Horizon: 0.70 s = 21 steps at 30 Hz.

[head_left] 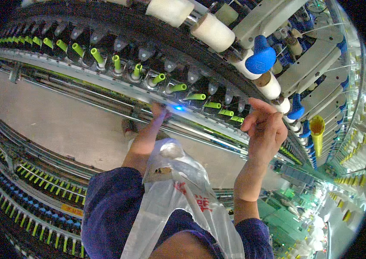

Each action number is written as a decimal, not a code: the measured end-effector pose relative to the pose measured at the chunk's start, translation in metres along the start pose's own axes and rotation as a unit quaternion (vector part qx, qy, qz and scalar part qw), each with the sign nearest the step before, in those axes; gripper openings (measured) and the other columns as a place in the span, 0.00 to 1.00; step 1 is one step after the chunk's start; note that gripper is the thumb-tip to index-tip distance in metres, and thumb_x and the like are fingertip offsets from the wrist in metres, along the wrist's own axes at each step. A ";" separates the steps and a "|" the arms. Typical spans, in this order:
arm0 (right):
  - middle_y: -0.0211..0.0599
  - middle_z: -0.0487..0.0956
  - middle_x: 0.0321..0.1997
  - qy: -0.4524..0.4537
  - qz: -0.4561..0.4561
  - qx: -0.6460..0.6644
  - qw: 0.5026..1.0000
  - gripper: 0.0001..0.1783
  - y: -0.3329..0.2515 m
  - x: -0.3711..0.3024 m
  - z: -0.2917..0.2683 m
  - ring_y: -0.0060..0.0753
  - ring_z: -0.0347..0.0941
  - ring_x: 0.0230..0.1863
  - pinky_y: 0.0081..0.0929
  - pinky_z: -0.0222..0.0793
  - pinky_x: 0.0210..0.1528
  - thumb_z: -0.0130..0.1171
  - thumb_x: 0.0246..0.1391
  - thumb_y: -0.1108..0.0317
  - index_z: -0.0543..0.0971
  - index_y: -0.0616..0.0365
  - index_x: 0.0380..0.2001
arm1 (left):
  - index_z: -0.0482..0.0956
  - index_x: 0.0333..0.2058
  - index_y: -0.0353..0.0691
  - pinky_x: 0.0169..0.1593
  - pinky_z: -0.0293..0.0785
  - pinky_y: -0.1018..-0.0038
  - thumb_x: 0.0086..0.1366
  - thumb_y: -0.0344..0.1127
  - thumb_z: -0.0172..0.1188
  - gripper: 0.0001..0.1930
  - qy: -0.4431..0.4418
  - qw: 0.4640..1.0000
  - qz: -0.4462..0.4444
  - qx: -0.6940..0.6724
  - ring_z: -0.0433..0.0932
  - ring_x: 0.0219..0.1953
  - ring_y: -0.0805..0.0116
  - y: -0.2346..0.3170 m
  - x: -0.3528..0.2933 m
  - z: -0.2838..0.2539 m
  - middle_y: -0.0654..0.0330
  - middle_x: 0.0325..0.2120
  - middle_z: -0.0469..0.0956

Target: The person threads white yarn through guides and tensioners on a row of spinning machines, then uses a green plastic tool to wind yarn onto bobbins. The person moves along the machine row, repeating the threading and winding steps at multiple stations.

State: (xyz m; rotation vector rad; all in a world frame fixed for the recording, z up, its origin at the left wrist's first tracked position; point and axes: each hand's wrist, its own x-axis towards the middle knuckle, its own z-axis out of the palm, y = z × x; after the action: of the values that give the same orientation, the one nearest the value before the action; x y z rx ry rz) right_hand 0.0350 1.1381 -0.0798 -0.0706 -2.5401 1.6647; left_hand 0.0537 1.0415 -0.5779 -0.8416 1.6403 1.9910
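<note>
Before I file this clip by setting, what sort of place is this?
Likely a textile mill, probably for spinning: green tubes stand in a long row, with white rollers and blue handles repeating alongside them.

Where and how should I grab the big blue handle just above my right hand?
Probably by its broad, rounded body, with your right hand wrapping it from the side facing the camera. The blue handle juts past the grey arm, leaving that bulging face exposed, while a white roller sits partly behind its lower left.
</note>
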 end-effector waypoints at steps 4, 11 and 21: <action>0.31 0.76 0.18 0.027 -0.024 -0.050 0.998 0.25 0.048 0.004 -0.004 0.13 0.61 0.17 0.14 0.55 0.21 0.40 0.64 0.54 0.78 0.65 0.38 | 0.79 0.30 0.36 0.32 0.76 0.65 0.59 0.35 0.55 0.09 -0.014 0.978 0.019 0.207 0.79 0.25 0.59 -0.056 0.009 -0.014 0.52 0.23 0.79; 0.28 0.78 0.25 -0.264 0.222 -0.179 0.921 0.09 0.153 -0.036 0.070 0.19 0.73 0.25 0.20 0.70 0.29 0.53 0.57 0.64 0.76 0.58 0.29 | 0.80 0.35 0.37 0.39 0.75 0.58 0.60 0.39 0.52 0.13 -0.149 0.830 0.282 0.457 0.79 0.34 0.51 0.029 -0.083 -0.002 0.50 0.31 0.79; 0.26 0.71 0.18 -0.067 -0.223 -0.592 0.771 0.15 -0.125 0.076 -0.014 0.17 0.66 0.21 0.19 0.63 0.25 0.64 0.46 0.63 0.80 0.52 0.40 | 0.79 0.35 0.40 0.35 0.75 0.62 0.58 0.37 0.57 0.09 -0.043 0.844 0.531 0.053 0.78 0.34 0.51 0.285 -0.172 0.064 0.50 0.33 0.79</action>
State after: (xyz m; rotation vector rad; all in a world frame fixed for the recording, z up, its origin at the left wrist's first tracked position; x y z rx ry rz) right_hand -0.0368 1.1079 0.0443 0.5179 -2.9007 -0.2447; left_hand -0.0223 1.0531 -0.2472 0.3521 2.4158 2.4557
